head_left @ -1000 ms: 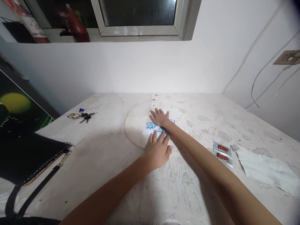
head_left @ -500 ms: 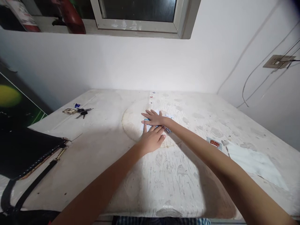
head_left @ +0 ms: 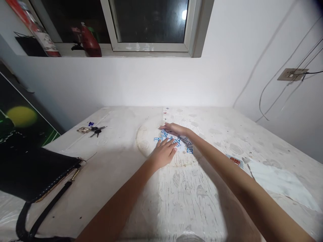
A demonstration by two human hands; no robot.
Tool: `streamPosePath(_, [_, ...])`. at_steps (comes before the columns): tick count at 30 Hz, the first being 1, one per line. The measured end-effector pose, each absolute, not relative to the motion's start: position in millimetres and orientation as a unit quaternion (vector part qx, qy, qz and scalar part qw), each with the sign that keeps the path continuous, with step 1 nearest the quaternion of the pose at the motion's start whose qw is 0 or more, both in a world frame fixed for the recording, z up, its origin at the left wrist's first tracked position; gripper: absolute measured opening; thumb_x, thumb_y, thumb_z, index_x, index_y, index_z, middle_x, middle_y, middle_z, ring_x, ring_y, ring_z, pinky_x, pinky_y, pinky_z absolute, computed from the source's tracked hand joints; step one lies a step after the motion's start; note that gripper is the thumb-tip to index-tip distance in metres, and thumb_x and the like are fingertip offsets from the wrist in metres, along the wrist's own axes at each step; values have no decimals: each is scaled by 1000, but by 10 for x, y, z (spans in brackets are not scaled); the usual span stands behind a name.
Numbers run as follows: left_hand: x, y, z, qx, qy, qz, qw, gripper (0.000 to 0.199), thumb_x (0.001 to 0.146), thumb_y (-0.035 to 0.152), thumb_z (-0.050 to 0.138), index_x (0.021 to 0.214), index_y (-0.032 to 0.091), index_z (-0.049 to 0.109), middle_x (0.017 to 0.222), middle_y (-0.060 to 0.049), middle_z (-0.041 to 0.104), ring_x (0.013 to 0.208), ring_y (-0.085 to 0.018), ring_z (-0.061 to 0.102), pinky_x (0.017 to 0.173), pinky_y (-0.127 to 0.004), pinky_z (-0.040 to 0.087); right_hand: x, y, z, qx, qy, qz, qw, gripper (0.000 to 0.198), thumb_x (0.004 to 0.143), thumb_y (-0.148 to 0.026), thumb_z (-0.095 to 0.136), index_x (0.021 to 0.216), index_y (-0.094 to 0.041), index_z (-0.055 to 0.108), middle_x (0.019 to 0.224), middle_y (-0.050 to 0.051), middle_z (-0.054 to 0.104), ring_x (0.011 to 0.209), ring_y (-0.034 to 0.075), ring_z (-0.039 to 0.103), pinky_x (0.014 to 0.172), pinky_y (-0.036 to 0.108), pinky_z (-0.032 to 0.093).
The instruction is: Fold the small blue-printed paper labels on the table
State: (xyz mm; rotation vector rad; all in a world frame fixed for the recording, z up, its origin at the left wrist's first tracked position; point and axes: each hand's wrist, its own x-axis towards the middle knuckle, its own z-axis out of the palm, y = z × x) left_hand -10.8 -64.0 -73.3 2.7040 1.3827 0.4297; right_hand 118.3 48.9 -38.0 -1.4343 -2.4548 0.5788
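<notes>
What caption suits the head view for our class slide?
Left hand and right hand at blue-lettered paper on a stained table, keys off to the left.

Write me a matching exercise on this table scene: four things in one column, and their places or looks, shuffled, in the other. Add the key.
Things:
1. Left hand
2. Bag
3. Keys
4. Foil pack

Places or looks:
A. Beside the white sheet
B. Black, with a strap
C. Fingers over the blue-lettered paper
D. Next to a small blue item

Pairs: 1-C, 2-B, 3-D, 4-A
</notes>
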Motion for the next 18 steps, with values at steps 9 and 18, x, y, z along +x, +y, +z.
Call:
streamPosePath(9, [-149, -526, -739, 861, 458, 219, -20, 43, 90, 36, 29, 126, 16, 43, 145, -13, 23, 130, -23, 29, 102, -40, 33, 1774, -248, -662, -587, -796, 106, 100, 49, 91, -46, 21, 137, -32, 32, 147, 1, 18, 135, 28, 12, 105, 53, 11])
streamPosePath(18, [-58, -112, -758, 853, 484, 185, -55, 51, 85, 51, 37, 129, 27, 41, 142, -6, 33, 133, -28, 23, 107, -53, 15, 1726, -506, -763, -613, -771, 39, 166, 49, 93, -37, 12, 134, -25, 36, 143, 0, 31, 132, 16, 23, 107, 40, 14])
